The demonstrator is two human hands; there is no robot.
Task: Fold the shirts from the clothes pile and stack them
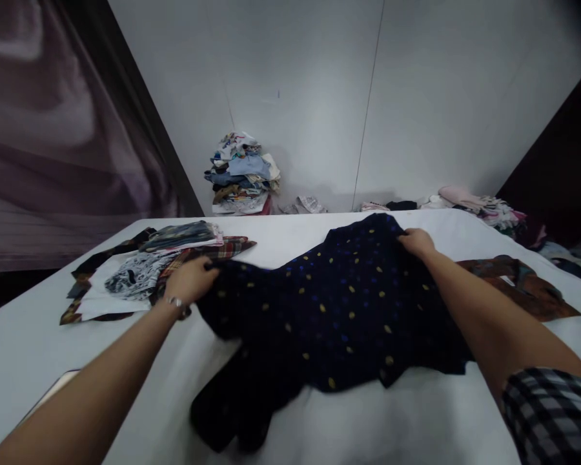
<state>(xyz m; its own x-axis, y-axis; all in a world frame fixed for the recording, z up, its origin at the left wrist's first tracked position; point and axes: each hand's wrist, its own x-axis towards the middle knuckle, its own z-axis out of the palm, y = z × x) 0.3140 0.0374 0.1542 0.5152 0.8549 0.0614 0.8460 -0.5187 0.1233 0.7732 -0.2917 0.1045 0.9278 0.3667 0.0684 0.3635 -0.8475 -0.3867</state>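
At near left, a pale, dark-edged flat object (51,391) is mostly hidden by the left forearm (101,374). Over the white table's (19,358) middle, a navy yellow-specked cloth garment (339,310) is grasped by the left hand (191,279) and right hand (417,242), its near folds blurred. Far left of centre, a tall multicoloured clothes stack (244,171) is indistinctly resolved.

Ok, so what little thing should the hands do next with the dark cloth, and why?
I'd maybe draw the left hand and right hand a bit farther apart. Both grip the dark cloth, but its far edge dips between them and it isn't straight, so a gentle pull would probably smooth it.
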